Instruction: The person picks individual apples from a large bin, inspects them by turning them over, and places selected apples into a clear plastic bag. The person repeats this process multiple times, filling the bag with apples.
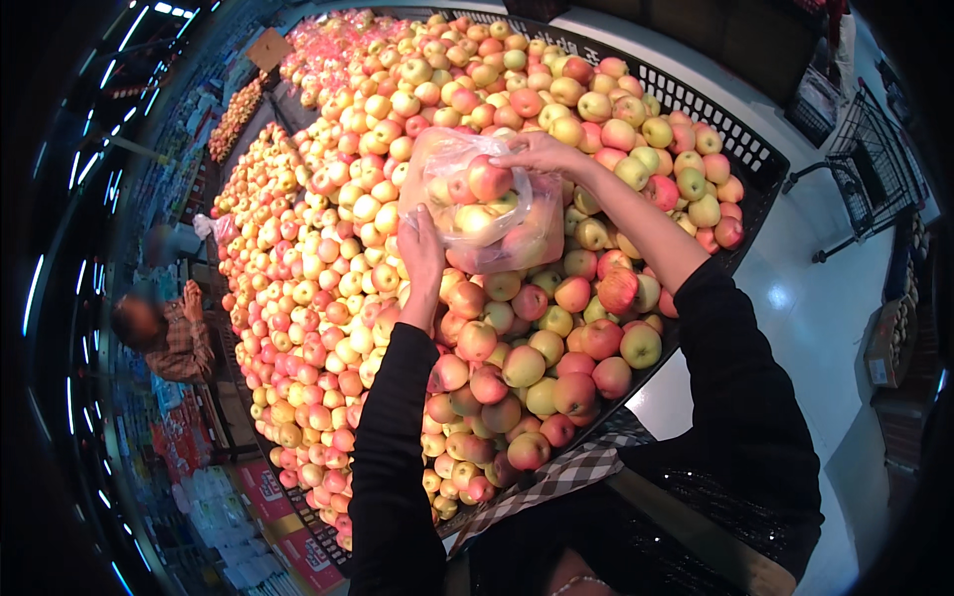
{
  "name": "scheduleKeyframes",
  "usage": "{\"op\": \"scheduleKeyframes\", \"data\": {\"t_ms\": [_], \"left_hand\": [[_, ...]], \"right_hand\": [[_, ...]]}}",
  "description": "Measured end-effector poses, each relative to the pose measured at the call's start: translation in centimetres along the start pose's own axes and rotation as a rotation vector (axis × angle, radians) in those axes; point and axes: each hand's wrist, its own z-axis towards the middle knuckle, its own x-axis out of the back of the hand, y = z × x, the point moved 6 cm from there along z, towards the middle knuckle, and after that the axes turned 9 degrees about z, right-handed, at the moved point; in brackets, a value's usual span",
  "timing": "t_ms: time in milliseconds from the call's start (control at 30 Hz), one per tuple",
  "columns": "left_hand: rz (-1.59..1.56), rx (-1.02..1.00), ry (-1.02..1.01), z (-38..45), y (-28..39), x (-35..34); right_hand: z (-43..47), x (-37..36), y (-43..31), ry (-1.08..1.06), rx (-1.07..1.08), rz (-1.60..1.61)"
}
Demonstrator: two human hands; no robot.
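A clear plastic bag [548,231] with several apples in it lies on a large heap of red and yellow apples [522,365]. My left hand [422,242] grips the near left side of the bag, its thumb on the plastic. My right hand [548,155] is at the bag's far right edge, its fingertips on a red apple [489,179] at the bag's mouth. The fingers' undersides are hidden, so whether they also hold the plastic is unclear.
The black crate wall [700,112] edges the heap. A shopping cart [872,171] stands on the floor at the right, near a cardboard box [891,343]. A person in a checked shirt [179,343] is beyond the heap at left. Bagged apples [328,52] lie at the far end.
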Motion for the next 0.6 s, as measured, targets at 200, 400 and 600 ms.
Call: {"op": "scheduleKeyframes", "data": {"t_ms": [200, 400, 600], "left_hand": [[-0.149, -0.007, 0.006, -2.6, 3.3, 1.7], [-0.239, 0.014, 0.008, -3.2, 4.7, 2.1], [-0.364, -0.003, 0.097, -3.8, 7.9, 4.0]], "right_hand": [[0.0, -2.2, 1.2, 0.009, 0.015, 0.566], [1.6, -0.6, 2.5, 0.464, 0.316, -0.044], [-1.6, -0.1, -7.0, 0.371, 0.436, 0.801]]}}
